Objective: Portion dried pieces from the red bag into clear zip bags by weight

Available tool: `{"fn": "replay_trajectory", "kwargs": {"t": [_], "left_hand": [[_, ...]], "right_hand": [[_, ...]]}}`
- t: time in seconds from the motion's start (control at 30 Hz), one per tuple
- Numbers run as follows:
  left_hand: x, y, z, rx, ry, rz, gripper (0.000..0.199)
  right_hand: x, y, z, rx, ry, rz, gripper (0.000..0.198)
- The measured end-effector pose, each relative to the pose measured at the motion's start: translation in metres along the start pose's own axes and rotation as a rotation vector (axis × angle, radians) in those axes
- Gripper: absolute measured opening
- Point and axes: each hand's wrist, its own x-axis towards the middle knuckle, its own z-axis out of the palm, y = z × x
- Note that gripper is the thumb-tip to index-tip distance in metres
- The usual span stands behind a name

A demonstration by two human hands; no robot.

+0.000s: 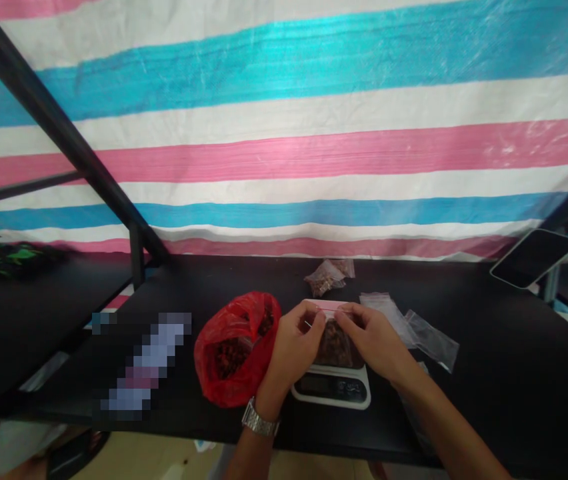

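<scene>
Both of my hands pinch the top edge of a clear zip bag (pixel 335 343) with brown dried pieces inside, over a white digital scale (pixel 331 397). My left hand (pixel 297 337), with a metal watch (pixel 261 420) on its wrist, grips the left part of the bag's red-lined top. On the right part of that strip, the fingers of my right hand (pixel 371 337) are pressed together. The scale's dark display faces me. Left of my left hand sits a red plastic bag (pixel 237 343), its mouth open on dark brown pieces.
Behind the scale lie filled small bags (pixel 328 277). Empty zip bags (pixel 431 340) are spread to the right on the black table (pixel 509 373). A phone (pixel 534 259) leans at the back right. A blurred-out item (pixel 147 363) lies on the left. Black frame bars (pixel 64 127) and striped sheeting (pixel 284 160) stand behind.
</scene>
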Motion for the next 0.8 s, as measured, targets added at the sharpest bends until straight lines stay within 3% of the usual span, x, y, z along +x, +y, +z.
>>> {"fn": "replay_trajectory", "kwargs": {"t": [0.2,0.37,0.47,0.67,0.8], "left_hand": [[0.009,-0.005,-0.001,0.213,0.111,0.006,0.018],[0.016,-0.015,-0.006,0.486,0.110,0.110,0.019],[0.012,-0.013,-0.010,0.545,0.268,0.156,0.032],[-0.017,-0.001,-0.021,0.477,0.419,0.380,0.026],[-0.030,-0.007,-0.035,0.513,0.553,0.401,0.023]], "right_hand": [[0.010,0.009,0.004,-0.135,0.009,-0.012,0.027],[0.022,0.026,0.000,-0.339,0.206,-0.117,0.032],[0.021,0.037,-0.014,-0.321,0.308,-0.114,0.040],[0.011,0.059,-0.047,-0.183,0.638,0.012,0.039],[0.012,0.063,-0.054,-0.056,0.757,0.008,0.037]]}}
